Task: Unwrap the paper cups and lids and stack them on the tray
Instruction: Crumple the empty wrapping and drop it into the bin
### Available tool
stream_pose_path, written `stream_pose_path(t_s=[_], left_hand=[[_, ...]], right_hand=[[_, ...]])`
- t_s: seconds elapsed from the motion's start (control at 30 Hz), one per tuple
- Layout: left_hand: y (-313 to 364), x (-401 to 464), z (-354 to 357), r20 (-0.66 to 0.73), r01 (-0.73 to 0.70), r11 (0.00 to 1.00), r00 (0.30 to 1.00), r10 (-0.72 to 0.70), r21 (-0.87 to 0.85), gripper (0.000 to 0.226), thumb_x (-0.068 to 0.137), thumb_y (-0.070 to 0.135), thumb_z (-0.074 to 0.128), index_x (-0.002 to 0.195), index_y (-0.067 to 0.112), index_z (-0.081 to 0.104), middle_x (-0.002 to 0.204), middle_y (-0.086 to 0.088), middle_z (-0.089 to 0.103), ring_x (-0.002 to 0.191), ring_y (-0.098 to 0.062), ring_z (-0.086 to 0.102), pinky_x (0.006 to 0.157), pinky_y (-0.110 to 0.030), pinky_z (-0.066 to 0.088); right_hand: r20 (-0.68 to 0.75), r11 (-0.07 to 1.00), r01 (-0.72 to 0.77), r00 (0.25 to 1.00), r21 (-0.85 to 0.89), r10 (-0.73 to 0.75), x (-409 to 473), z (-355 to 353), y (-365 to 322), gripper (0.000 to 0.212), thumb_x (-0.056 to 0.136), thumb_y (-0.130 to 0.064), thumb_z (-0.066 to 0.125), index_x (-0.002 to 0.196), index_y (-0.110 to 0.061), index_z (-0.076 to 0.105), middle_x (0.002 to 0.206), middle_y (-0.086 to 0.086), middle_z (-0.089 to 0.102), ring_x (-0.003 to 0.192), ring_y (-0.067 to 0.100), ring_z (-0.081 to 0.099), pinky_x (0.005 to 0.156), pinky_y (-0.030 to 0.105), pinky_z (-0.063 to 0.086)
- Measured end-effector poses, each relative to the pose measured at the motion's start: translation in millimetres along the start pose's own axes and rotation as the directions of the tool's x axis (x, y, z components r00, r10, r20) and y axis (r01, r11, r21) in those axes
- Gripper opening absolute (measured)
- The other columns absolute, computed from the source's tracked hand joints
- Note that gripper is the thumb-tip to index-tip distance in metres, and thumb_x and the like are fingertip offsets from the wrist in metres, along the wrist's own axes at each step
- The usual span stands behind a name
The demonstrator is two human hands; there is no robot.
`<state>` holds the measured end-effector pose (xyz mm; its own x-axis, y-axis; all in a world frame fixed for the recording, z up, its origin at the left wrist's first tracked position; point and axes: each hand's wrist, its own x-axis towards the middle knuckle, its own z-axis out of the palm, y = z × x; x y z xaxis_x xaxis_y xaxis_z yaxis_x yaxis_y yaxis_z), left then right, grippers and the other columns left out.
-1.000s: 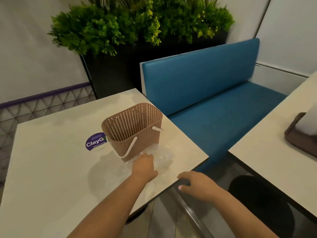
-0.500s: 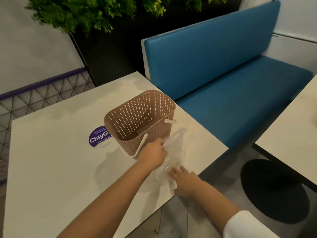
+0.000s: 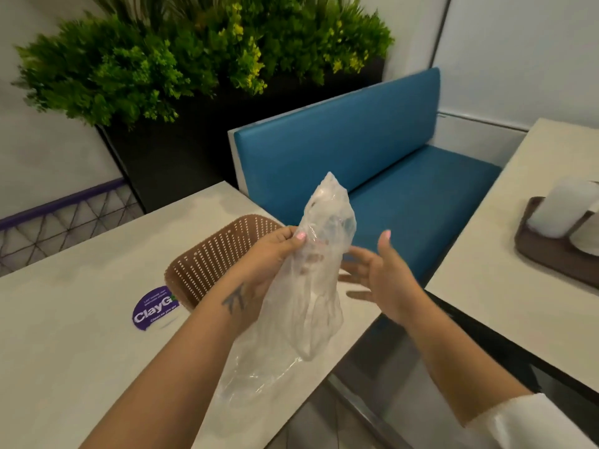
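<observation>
Grip, left hand (image 3: 272, 257): fingers and thumb pinch the clear plastic wrapper (image 3: 316, 270) at mid-height, long axis upright, tail trailing onto the desk (image 3: 74, 338). Grip, right hand (image 3: 377, 277): fingers apart, holding nothing, just right of the wrapper and nearest its free side. Wrapper appears empty. Near desk edge lies below both hands; open room right, over the floor gap. Behind the left hand: brown perforated basket (image 3: 214, 257), purple sticker (image 3: 155, 309) to its left. Far right, second desk (image 3: 505, 277): brown tray (image 3: 547, 257) carrying white stacks, likely cups (image 3: 564, 209).
</observation>
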<state>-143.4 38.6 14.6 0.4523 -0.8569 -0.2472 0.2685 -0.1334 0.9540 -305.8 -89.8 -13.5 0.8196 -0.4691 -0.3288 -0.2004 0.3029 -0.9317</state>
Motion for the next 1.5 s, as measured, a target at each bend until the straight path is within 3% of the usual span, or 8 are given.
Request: stream_pose_path(t_s=[0.37, 0.47, 0.57, 0.77, 0.9, 1.07, 1.27, 1.5], left_hand=[[26, 14, 69, 0.006, 0.051, 0.911, 0.998, -0.059, 0.410, 0.074, 0.087, 0.074, 0.026, 0.078, 0.015, 0.071, 0.069, 0.004, 0.056, 0.063, -0.009, 0.051, 0.054, -0.023, 0.038], [17, 12, 70, 0.436, 0.338, 0.921, 0.811, -0.391, 0.196, 0.108, 0.069, 0.088, 0.002, 0.083, 0.011, 0.076, 0.068, -0.005, 0.068, 0.055, -0.012, 0.062, 0.049, -0.021, 0.049], [3, 21, 84, 0.745, 0.437, 0.899, 0.605, -0.281, -0.015, 0.117, 0.063, 0.090, 0.015, 0.127, 0.003, 0.060, 0.116, -0.020, 0.067, 0.103, -0.033, 0.068, 0.082, -0.043, 0.057], [8, 31, 110, 0.609, 0.375, 0.893, 0.778, -0.156, -0.250, 0.052, 0.076, 0.041, 0.077, 0.110, 0.003, 0.070, 0.098, -0.015, 0.071, 0.087, -0.025, 0.070, 0.082, -0.036, 0.057], [15, 29, 116, 0.479, 0.333, 0.927, 0.851, -0.217, -0.171, 0.030, 0.086, 0.022, 0.056, 0.105, 0.000, 0.064, 0.083, -0.013, 0.073, 0.071, -0.021, 0.072, 0.063, -0.031, 0.059], [15, 21, 129, 0.322, 0.019, 0.998, 0.947, 0.004, -0.067, 0.026, 0.100, 0.000, 0.037, 0.085, 0.014, 0.053, 0.051, 0.012, 0.066, 0.051, -0.002, 0.065, 0.047, -0.016, 0.052], [17, 20, 125, 0.375, 0.056, 0.980, 0.927, 0.021, -0.192, 0.069, 0.076, 0.068, 0.045, 0.120, 0.018, 0.063, 0.122, -0.014, 0.067, 0.112, -0.032, 0.063, 0.099, -0.052, 0.047], [24, 19, 123, 0.292, -0.080, 0.987, 0.949, 0.117, -0.136, 0.040, 0.073, 0.010, 0.072, 0.111, 0.004, 0.061, 0.094, -0.008, 0.073, 0.085, -0.023, 0.071, 0.071, -0.035, 0.060]], right_hand=[[-0.377, 0.879, 0.450, 0.795, -0.161, -0.476, -51, -32, -84, 0.019, 0.084, -0.019, 0.071, 0.096, -0.005, 0.067, 0.087, 0.005, 0.072, 0.080, 0.017, 0.068, 0.076, 0.032, 0.055], [-0.269, 0.820, 0.544, 0.775, -0.178, -0.572, -69, -32, -89, 0.011, 0.081, -0.009, 0.072, 0.090, -0.006, 0.067, 0.080, 0.000, 0.073, 0.075, 0.013, 0.068, 0.072, 0.026, 0.056], [-0.075, 0.792, 0.545, 0.809, -0.273, -0.583, -78, -24, -79, 0.038, 0.070, -0.016, 0.078, 0.096, 0.008, 0.066, 0.097, 0.028, 0.068, 0.086, 0.038, 0.067, 0.077, 0.053, 0.053], [0.221, 0.719, 0.559, 0.827, -0.413, -0.517, -90, -17, -55, 0.020, 0.074, 0.000, 0.074, 0.093, 0.006, 0.071, 0.092, 0.026, 0.069, 0.087, 0.037, 0.066, 0.085, 0.050, 0.055], [0.273, 0.751, 0.482, 0.876, -0.451, -0.398, -96, -20, -46, 0.015, 0.073, -0.006, 0.077, 0.085, 0.000, 0.071, 0.087, 0.023, 0.068, 0.083, 0.032, 0.063, 0.086, 0.049, 0.054], [-0.212, 0.927, 0.330, 0.907, -0.180, -0.364, -97, -12, -49, 0.034, 0.080, -0.032, 0.075, 0.104, -0.009, 0.070, 0.093, 0.003, 0.073, 0.084, 0.015, 0.069, 0.067, 0.022, 0.056], [-0.540, 0.983, 0.179, 0.823, -0.047, -0.176, -76, -11, -51, 0.021, 0.086, -0.031, 0.070, 0.099, -0.017, 0.061, 0.101, 0.002, 0.067, 0.086, 0.020, 0.066, 0.063, 0.027, 0.057], [-0.578, 0.942, 0.280, 0.744, -0.184, -0.334, -72, -14, -51, 0.025, 0.078, -0.022, 0.077, 0.095, -0.018, 0.058, 0.096, 0.005, 0.065, 0.090, 0.022, 0.066, 0.072, 0.030, 0.057]])
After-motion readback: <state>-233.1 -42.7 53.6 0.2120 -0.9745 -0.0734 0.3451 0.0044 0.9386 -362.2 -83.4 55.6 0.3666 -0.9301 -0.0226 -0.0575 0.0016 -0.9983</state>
